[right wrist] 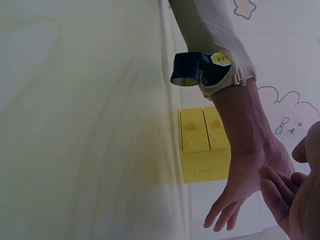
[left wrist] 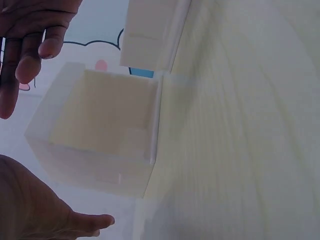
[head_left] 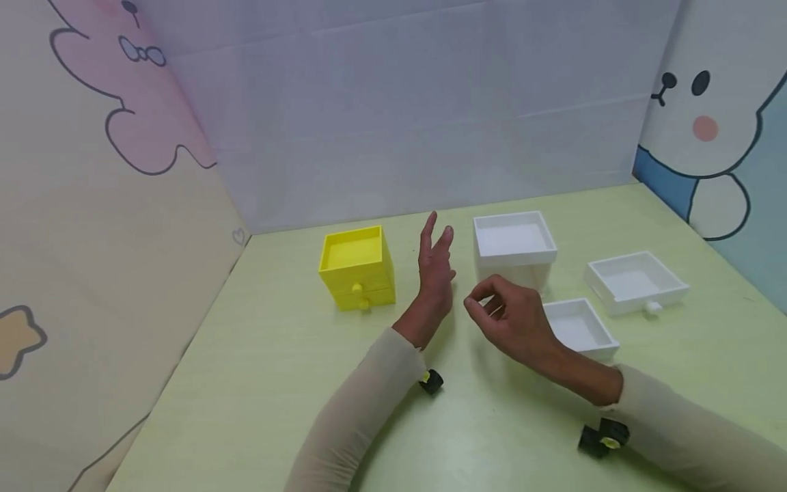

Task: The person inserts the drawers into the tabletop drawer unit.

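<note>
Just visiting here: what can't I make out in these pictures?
- Head view: the lower front of the white box is partly hidden by the right hand, as is the left end of the nearer white drawer.
- Left wrist view: the uppermost white piece is cut off by the top edge.
- Right wrist view: the left hand hides part of the yellow box; the label's writing is too small.

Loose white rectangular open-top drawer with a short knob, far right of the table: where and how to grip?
Probably pinch the white knob with the right hand, coming from the near side. The drawer sits upright, its knob jutting from the front wall toward the person.
</note>
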A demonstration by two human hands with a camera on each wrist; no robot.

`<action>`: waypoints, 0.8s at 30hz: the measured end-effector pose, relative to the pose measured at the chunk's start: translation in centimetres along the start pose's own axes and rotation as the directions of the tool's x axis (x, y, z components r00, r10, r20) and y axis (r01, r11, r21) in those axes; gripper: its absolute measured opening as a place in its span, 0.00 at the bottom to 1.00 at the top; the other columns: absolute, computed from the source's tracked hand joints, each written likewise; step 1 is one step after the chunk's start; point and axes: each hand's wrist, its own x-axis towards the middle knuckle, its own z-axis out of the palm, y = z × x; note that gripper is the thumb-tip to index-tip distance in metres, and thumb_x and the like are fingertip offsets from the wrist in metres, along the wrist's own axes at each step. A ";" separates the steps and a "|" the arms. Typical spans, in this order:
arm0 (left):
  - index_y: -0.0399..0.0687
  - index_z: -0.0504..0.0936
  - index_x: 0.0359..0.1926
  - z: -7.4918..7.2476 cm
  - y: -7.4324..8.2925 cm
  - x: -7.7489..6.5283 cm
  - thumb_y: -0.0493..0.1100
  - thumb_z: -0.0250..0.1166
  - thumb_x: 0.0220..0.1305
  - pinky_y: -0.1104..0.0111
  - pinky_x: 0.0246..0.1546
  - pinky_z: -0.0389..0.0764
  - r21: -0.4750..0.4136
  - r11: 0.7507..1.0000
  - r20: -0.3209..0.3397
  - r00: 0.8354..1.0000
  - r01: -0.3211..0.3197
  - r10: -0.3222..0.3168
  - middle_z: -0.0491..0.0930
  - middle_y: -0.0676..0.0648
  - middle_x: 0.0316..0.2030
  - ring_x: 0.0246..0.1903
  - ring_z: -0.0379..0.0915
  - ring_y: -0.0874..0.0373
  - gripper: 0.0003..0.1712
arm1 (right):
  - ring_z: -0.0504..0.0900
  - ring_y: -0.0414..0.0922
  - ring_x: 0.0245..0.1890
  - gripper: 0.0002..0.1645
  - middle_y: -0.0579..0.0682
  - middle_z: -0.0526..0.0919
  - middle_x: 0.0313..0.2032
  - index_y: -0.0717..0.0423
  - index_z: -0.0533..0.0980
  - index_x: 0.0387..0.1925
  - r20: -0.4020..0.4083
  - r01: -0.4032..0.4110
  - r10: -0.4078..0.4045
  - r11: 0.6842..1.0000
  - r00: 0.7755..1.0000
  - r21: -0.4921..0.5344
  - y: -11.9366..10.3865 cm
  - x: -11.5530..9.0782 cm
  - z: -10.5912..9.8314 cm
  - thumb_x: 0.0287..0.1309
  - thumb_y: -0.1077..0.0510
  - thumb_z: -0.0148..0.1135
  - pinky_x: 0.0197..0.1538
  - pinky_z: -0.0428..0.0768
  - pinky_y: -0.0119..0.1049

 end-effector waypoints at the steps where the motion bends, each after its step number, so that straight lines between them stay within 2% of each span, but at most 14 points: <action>1: 0.85 0.64 0.69 0.1 -0.1 0.1 0.63 0.58 0.67 0.34 0.60 0.59 0.013 1.000 0.004 1.000 -0.011 0.011 0.61 0.55 0.72 0.70 0.57 0.46 0.30 | 0.83 0.36 0.22 0.05 0.44 0.85 0.29 0.54 0.79 0.32 0.001 0.001 -0.001 1.000 1.000 0.004 0.0 0.0 0.1 0.56 0.65 0.67 0.27 0.81 0.32; 5: 0.84 0.66 0.68 0.4 -0.4 0.4 0.63 0.58 0.67 0.33 0.60 0.59 0.032 0.999 0.038 0.999 -0.032 0.031 0.62 0.56 0.71 0.70 0.58 0.48 0.29 | 0.83 0.36 0.23 0.05 0.44 0.85 0.30 0.55 0.78 0.34 0.014 -0.027 0.027 1.000 1.000 0.004 -0.2 -0.4 0.4 0.57 0.65 0.66 0.28 0.81 0.33; 11: 0.83 0.68 0.67 0.6 -0.8 0.8 0.62 0.57 0.68 0.34 0.59 0.61 0.040 0.998 0.105 0.993 -0.048 0.043 0.64 0.59 0.69 0.69 0.59 0.52 0.27 | 0.82 0.35 0.23 0.06 0.45 0.85 0.30 0.57 0.77 0.37 0.039 -0.140 0.140 0.990 0.989 0.000 -0.7 -1.4 0.8 0.58 0.62 0.66 0.27 0.80 0.33; 15: 0.83 0.68 0.67 0.7 -1.0 1.1 0.62 0.57 0.68 0.35 0.59 0.62 0.028 0.998 0.134 0.989 -0.059 0.055 0.64 0.59 0.69 0.69 0.58 0.49 0.27 | 0.80 0.36 0.22 0.09 0.44 0.85 0.28 0.56 0.76 0.39 0.030 -0.195 0.196 0.980 0.980 -0.039 -1.0 -1.8 0.5 0.58 0.60 0.66 0.26 0.78 0.33; 20: 0.84 0.69 0.66 1.4 -1.2 1.4 0.63 0.59 0.67 0.35 0.58 0.62 0.009 1.000 0.158 0.987 -0.011 0.009 0.65 0.58 0.68 0.69 0.57 0.40 0.26 | 0.79 0.37 0.20 0.11 0.42 0.84 0.26 0.56 0.75 0.40 0.022 -0.245 0.247 0.967 0.969 -0.071 -1.2 -2.3 -0.9 0.59 0.57 0.67 0.25 0.76 0.34; 24: 0.81 0.71 0.66 2.1 -1.6 1.6 0.60 0.60 0.68 0.38 0.57 0.65 -0.001 1.000 0.176 0.984 0.015 -0.014 0.71 0.53 0.64 0.65 0.64 0.46 0.26 | 0.81 0.38 0.20 0.12 0.43 0.85 0.27 0.57 0.76 0.40 0.051 -0.315 0.320 0.945 0.946 -0.084 -1.3 -3.2 -2.5 0.62 0.53 0.66 0.25 0.76 0.34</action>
